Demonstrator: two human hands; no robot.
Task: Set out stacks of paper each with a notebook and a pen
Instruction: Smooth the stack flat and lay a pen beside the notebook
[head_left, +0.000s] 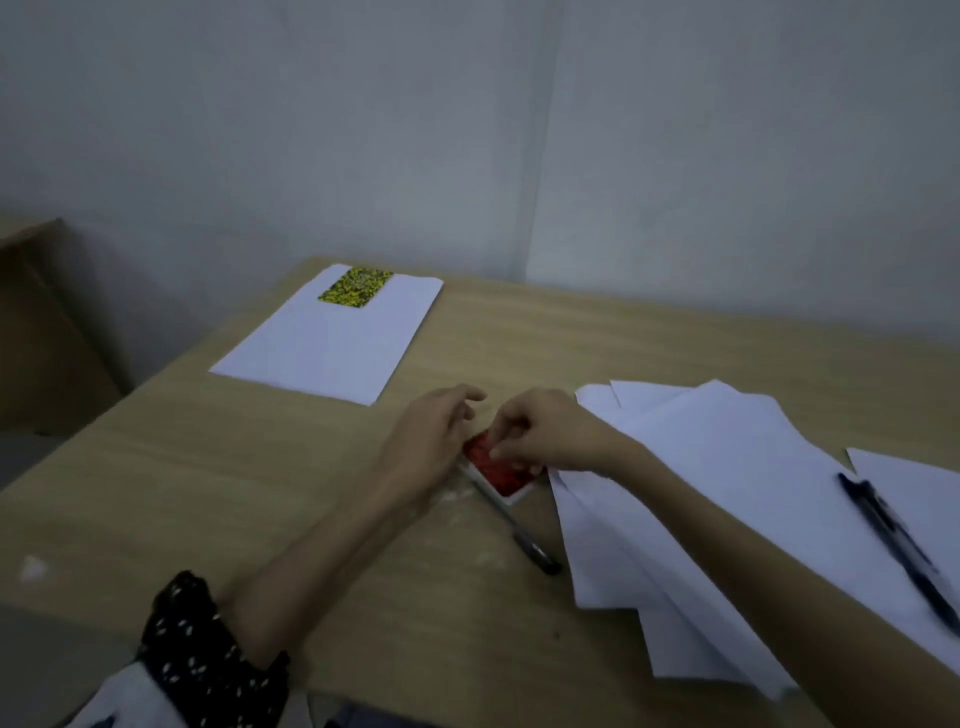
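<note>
A small red patterned notebook (501, 475) lies on the wooden table (260, 493) near its middle. My right hand (540, 434) pinches its top edge with curled fingers. My left hand (428, 439) rests against its left side, fingers spread. A black pen (524, 540) lies on the table just below the notebook, partly under it. At the back left sits a neat stack of white paper (322, 348) with a yellow patterned notebook (356, 287) on its far end. A loose, fanned pile of white sheets (717, 509) lies at the right with a dark blue pen (898, 545) on it.
A grey wall corner stands behind the table. A brown cabinet or box (41, 332) is at the far left beside the table. My dark dotted sleeve (208, 654) hangs over the table's near edge.
</note>
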